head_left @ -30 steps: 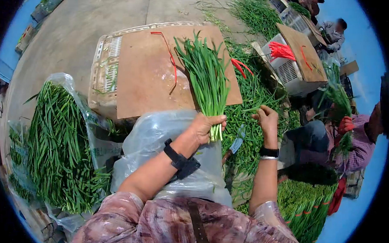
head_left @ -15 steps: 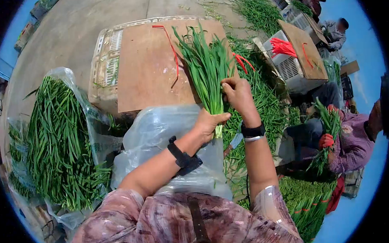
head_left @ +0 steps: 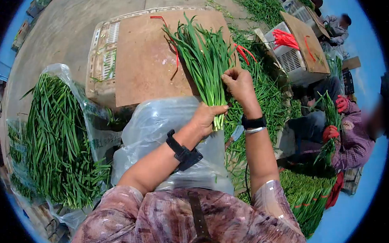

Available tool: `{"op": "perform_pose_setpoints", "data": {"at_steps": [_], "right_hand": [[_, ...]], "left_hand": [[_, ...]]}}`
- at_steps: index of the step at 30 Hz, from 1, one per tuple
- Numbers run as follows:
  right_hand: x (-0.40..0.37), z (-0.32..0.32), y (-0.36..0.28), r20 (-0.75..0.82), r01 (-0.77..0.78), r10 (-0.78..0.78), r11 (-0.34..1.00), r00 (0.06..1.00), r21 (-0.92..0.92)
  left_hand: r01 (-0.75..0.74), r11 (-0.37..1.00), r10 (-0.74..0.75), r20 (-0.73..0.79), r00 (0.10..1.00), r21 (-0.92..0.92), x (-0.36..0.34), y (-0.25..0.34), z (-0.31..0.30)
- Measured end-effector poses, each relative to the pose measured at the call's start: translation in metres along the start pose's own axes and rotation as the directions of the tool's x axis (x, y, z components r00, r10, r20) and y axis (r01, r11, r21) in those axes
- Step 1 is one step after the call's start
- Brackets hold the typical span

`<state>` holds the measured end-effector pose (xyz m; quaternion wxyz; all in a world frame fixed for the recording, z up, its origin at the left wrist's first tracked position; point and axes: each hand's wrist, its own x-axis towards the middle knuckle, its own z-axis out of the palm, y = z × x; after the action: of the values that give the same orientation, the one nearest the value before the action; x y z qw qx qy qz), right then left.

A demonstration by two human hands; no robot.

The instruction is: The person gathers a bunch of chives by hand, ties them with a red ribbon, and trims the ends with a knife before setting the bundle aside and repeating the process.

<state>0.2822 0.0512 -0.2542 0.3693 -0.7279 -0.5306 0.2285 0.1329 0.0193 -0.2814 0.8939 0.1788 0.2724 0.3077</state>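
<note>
My left hand (head_left: 206, 117) is wrapped round the pale stem ends of a bunch of long green leaves (head_left: 205, 61). The leaves fan out over a brown board (head_left: 145, 67). My right hand (head_left: 239, 85) is at the right side of the bunch, thumb and forefinger pinched; what they hold, if anything, is too small to make out. A red tie (head_left: 176, 51) lies on the board, partly behind the leaves. More red ties (head_left: 245, 53) hang at the board's right edge.
Clear plastic (head_left: 156, 127) covers my lap. A plastic bag with greens (head_left: 60, 143) stands at left. Loose greens (head_left: 262, 102) lie at right, beside a white crate (head_left: 286, 54) with red ties. A co-worker in a purple checked sleeve (head_left: 353, 137) and red gloves holds greens.
The bunch's leaf tips have spread and shifted left, with both my hands still at its lower part. The co-worker's upper gloved hand has moved away from the greens. The view has shifted slightly.
</note>
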Motion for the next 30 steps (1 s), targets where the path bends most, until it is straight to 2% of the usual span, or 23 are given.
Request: {"op": "perform_pose_setpoints", "data": {"at_steps": [4, 7, 10, 14, 17, 20, 23, 26, 29, 30], "right_hand": [[-0.002, -0.003, -0.008, -0.035, 0.058, -0.063, 0.992, 0.997, -0.116], [0.001, -0.003, 0.000, -0.020, -0.003, 0.004, 0.999, 1.000, 0.045], [-0.003, 0.002, 0.003, -0.106, 0.085, -0.081, 0.996, 0.991, 0.031], [-0.010, -0.002, -0.006, -0.055, 0.207, -0.218, 0.965, 0.974, -0.160], [-0.011, -0.006, -0.010, -0.038, 0.164, -0.172, 0.975, 0.984, -0.151], [-0.007, -0.009, -0.006, 0.011, 0.098, -0.098, 0.992, 0.995, -0.074], [-0.002, -0.008, -0.006, 0.034, 0.068, -0.067, 0.998, 0.997, -0.016], [-0.001, -0.016, -0.031, 0.144, -0.131, 0.121, 0.990, 0.982, 0.055], [0.001, -0.014, -0.028, 0.109, -0.074, 0.052, 0.976, 0.993, 0.202], [0.002, -0.014, -0.022, 0.126, -0.121, 0.095, 0.969, 0.987, 0.214]], "left_hand": [[0.030, 1.000, -0.030, 0.029, 0.999, -0.009, 0.003, -0.003, -0.006], [0.076, 0.990, -0.070, 0.051, 0.996, -0.115, -0.001, 0.003, -0.005], [0.071, 0.987, -0.069, 0.020, 0.997, -0.141, -0.004, 0.007, 0.002], [0.122, 0.982, -0.112, 0.079, 0.991, -0.143, -0.001, 0.005, -0.007], [0.095, 0.985, -0.077, 0.128, 0.989, -0.142, 0.003, 0.002, -0.012], [0.040, 0.993, -0.032, 0.078, 0.996, -0.108, -0.002, 0.005, -0.004], [0.073, 0.996, -0.070, 0.059, 0.996, -0.055, 0.001, 0.002, -0.009], [0.073, 0.997, -0.072, 0.025, 0.997, -0.040, -0.003, 0.003, -0.004], [0.024, 0.999, -0.023, 0.019, 1.000, -0.040, -0.004, 0.001, -0.002], [0.019, 0.998, -0.019, 0.014, 1.000, -0.052, -0.005, 0.003, 0.000]]}}
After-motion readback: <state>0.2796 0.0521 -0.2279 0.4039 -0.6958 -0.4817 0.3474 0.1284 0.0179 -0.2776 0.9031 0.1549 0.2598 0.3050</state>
